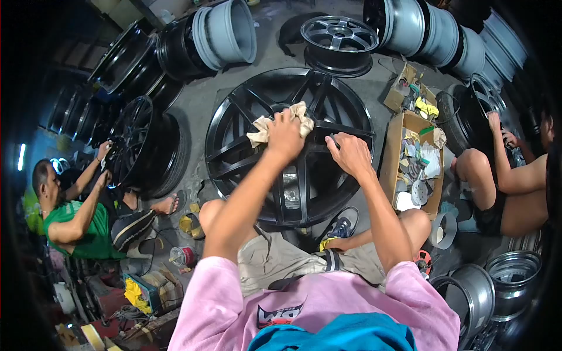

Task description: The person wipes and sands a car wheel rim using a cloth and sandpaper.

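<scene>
A large black multi-spoke wheel rim [301, 202] lies flat on the floor in front of me. My left hand [285, 136] is closed on a crumpled cream cloth [301, 117], pressed on the rim near its hub; cloth sticks out on both sides of the fingers. My right hand [351, 153] rests at the right side of the rim, over a spoke, its fingers curled round something small and dark that I cannot make out.
A cardboard box [389, 153] of discs and scraps stands right of the rim. One person [76, 225] works on a wheel at the left, another [515, 175] at the right. More rims [225, 32] line the back; a can [182, 256] stands lower left.
</scene>
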A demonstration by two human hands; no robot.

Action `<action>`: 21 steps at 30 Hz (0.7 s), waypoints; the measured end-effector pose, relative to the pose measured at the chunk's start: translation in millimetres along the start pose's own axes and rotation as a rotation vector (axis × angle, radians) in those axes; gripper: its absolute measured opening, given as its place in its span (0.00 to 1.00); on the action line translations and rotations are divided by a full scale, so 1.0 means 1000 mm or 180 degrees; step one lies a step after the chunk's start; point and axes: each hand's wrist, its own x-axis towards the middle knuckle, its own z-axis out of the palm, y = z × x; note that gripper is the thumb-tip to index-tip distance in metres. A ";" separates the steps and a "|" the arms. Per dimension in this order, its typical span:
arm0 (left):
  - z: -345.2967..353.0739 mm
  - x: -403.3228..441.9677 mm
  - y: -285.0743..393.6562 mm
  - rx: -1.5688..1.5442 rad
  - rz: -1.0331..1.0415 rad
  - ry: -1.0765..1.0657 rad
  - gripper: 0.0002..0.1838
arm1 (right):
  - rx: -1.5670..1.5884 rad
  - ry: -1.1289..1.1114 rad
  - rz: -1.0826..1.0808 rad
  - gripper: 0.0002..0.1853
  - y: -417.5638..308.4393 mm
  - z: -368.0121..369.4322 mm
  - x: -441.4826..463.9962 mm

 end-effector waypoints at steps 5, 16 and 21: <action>0.003 -0.029 0.014 -0.0387 0.0139 0.0430 0.24 | -0.0075 0.0114 -0.0199 0.26 -0.002 0.003 0.001; -0.068 -0.082 -0.051 -0.0581 0.0478 -0.0290 0.22 | 0.0035 0.0055 0.0038 0.25 -0.003 0.000 -0.002; -0.085 -0.023 -0.130 -0.2019 -0.1148 0.0878 0.24 | 0.0042 0.0026 -0.0010 0.25 -0.001 0.000 -0.001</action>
